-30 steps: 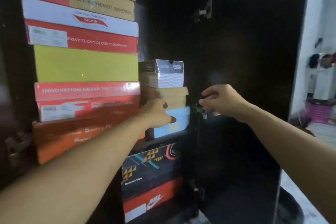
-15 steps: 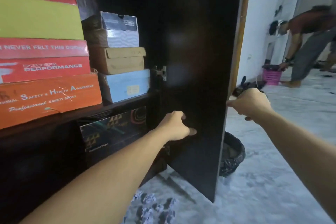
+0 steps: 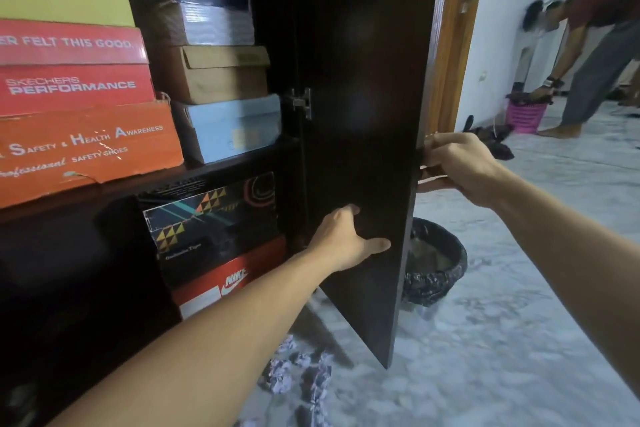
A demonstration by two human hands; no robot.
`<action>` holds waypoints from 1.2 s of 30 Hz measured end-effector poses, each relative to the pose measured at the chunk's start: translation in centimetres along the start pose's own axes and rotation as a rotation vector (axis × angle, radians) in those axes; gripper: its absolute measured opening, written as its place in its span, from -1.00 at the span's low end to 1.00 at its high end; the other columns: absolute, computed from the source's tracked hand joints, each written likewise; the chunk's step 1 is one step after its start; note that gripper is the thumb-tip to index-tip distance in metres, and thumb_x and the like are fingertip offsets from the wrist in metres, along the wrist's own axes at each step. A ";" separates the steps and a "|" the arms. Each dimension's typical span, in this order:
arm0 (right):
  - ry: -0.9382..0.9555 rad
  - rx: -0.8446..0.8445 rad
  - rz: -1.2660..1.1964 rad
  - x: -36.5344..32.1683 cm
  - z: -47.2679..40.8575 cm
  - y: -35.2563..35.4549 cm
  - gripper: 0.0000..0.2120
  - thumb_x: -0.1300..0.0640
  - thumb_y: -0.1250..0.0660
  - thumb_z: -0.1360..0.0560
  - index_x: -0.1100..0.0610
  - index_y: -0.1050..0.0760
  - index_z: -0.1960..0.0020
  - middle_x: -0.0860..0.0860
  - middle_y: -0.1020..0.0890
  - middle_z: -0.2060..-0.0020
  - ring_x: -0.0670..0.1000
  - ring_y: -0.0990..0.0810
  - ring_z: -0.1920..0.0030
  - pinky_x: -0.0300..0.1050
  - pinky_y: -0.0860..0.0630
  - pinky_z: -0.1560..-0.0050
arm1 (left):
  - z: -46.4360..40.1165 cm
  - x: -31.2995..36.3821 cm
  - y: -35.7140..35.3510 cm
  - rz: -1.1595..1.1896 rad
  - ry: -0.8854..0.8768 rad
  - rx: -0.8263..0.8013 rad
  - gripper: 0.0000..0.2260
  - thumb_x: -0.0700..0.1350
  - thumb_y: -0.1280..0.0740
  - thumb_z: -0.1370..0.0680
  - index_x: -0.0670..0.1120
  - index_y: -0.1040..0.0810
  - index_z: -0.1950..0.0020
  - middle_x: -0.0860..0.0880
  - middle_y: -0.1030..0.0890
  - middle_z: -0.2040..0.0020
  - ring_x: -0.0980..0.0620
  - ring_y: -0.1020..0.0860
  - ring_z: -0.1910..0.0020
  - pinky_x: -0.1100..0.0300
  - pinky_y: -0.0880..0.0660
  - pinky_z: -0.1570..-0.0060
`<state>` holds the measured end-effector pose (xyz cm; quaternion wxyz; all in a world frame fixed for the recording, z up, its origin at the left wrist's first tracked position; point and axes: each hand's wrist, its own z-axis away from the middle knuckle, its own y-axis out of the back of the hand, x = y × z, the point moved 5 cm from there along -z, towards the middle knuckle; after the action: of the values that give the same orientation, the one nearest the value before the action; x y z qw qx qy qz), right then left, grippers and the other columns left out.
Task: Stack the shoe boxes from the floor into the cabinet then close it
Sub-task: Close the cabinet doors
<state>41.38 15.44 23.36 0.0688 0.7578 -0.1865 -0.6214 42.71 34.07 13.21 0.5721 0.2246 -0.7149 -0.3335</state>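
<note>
Head camera: left hand (image 3: 346, 239) spread flat against the inner face of the open cabinet door (image 3: 360, 114), right hand (image 3: 457, 166) with fingers clamped round the door's outer edge, shoe boxes (image 3: 221, 80) stacked on the shelf (image 3: 221, 172) inside.

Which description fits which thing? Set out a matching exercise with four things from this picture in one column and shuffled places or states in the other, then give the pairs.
1. orange safety-shoes box
2. Nike box
3. right hand
4. left hand

A. flat on the door's inner face
B. gripping the cabinet door's free edge
C. lowest on the lower shelf
D. bottom of the left stack

Pairs: 1-D, 2-C, 3-B, 4-A
</note>
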 end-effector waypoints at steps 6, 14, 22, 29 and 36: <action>-0.011 -0.439 -0.146 -0.9 0.1 -5.3 -0.88 0.40 -0.36 -0.46 0.30 -0.58 0.00 0.22 -0.70 0.09 0.19 -0.70 0.00 0.20 -0.61 -0.10 | 2.6 -2.9 3.3 0.142 -0.013 0.002 -0.03 0.34 -0.54 -0.18 0.01 -0.32 -0.48 0.06 -0.40 -0.44 0.03 -0.38 -0.40 0.02 -0.41 -0.34; 0.186 -0.436 0.030 -4.3 -0.7 -14.2 -0.33 0.04 -0.56 -0.25 0.17 -0.45 -0.31 0.05 -0.60 -0.18 0.05 -0.63 -0.12 -0.02 -0.66 -0.01 | 5.5 -8.4 9.6 0.300 0.049 0.209 -0.69 0.15 -0.53 -0.35 0.04 -0.63 0.01 0.12 -0.68 0.05 0.17 -0.62 0.04 0.28 -0.54 0.06; 0.430 -0.262 0.180 -6.2 -1.8 -20.2 0.23 -0.34 -0.50 -0.11 -0.11 0.08 -0.59 0.02 -0.11 -0.59 0.12 -0.12 -0.56 0.20 -0.22 -0.48 | 8.3 -11.6 13.6 -0.221 -0.106 0.742 -0.11 0.15 -0.47 -0.42 -0.05 -0.05 -0.59 -0.10 -0.12 -0.59 -0.06 -0.14 -0.56 -0.10 -0.23 -0.47; 0.480 -0.219 0.261 -6.7 -3.1 -23.6 0.03 -0.12 -0.46 -0.39 -0.14 0.20 -0.58 0.09 0.04 -0.60 0.12 0.02 -0.58 0.08 -0.10 -0.50 | 7.6 -11.5 14.3 -0.646 -0.146 0.788 -0.15 -0.02 -0.47 -0.43 -0.08 -0.06 -0.58 -0.20 -0.04 -0.59 -0.23 -0.16 -0.54 -0.31 -0.25 -0.37; 0.495 -0.144 0.422 -6.0 -5.2 -25.6 0.03 -0.01 -0.46 -0.46 -0.35 0.30 -0.51 0.05 0.17 -0.60 0.23 -0.06 -0.56 0.28 -0.30 -0.42 | 5.8 -12.5 16.0 -0.761 -0.128 0.748 -0.05 -0.13 -0.52 -0.38 -0.04 0.02 -0.59 -0.14 -0.03 -0.60 -0.17 -0.09 -0.56 -0.34 -0.20 -0.39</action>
<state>50.56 40.59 21.39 0.2923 0.8237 -0.2726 -0.4022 41.08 54.99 15.86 0.2468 0.6355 -0.6866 -0.2527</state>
